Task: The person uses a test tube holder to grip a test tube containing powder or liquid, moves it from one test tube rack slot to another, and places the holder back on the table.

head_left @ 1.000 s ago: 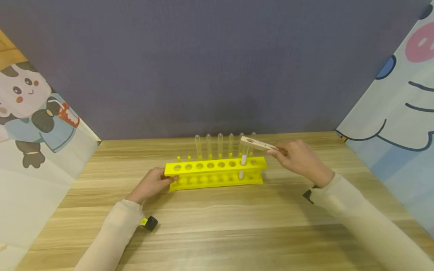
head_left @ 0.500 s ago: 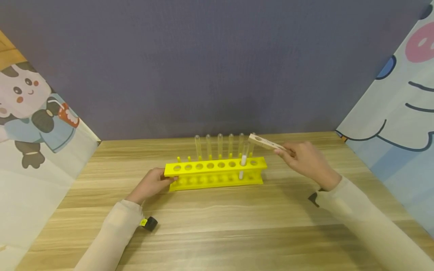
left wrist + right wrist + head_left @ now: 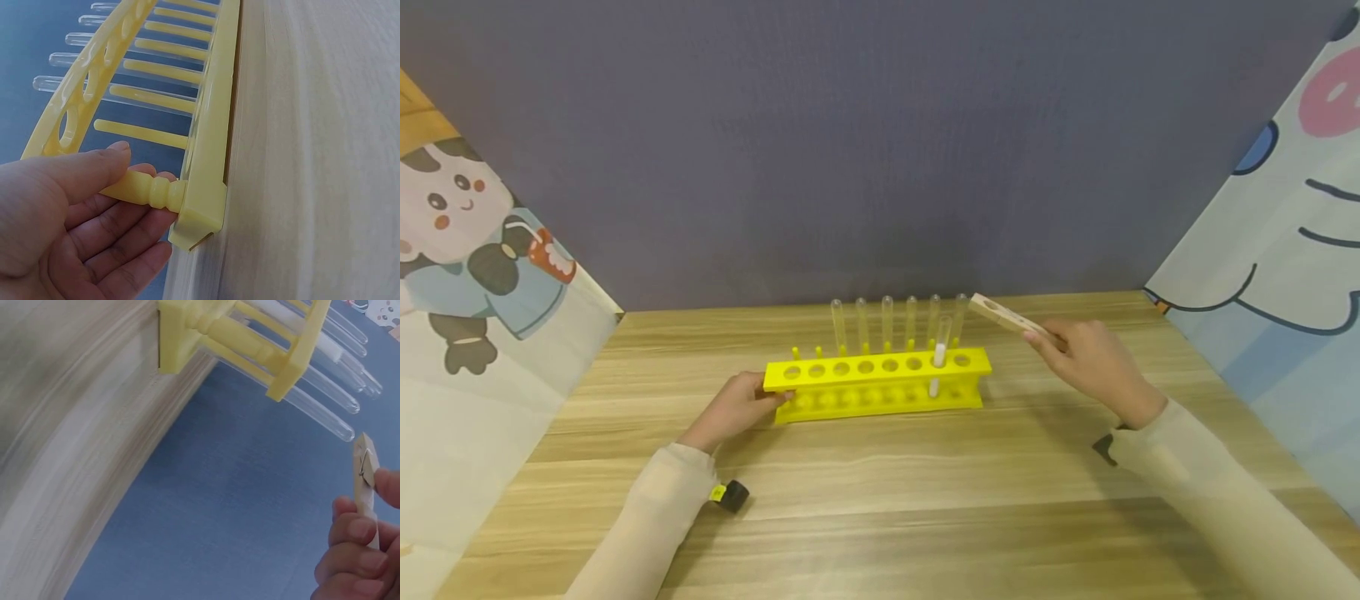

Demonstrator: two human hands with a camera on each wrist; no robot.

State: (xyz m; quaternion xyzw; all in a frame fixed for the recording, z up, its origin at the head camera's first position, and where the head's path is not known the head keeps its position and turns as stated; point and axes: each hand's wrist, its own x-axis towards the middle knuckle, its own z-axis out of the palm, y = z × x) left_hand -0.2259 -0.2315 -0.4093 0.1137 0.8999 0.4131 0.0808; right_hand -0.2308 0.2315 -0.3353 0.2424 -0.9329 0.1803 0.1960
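A yellow test tube rack stands on the table. My left hand grips its left end post, thumb and fingers around the post in the left wrist view. One test tube with white contents stands upright in a hole near the rack's right end. Several clear tubes sit upside down on the pegs along the back. My right hand pinches a wooden test tube clamp by its rear end. The clamp's head is in the air just right of the last tube, with nothing in it.
The wood-grain table runs back to a dark blue-grey wall. Cartoon-printed panels stand at the left and right. Two pegs at the rack's left carry no tubes.
My right hand has moved right with the clamp, away from the tube with white contents, which stays in the rack. The left hand and the rack have kept still.
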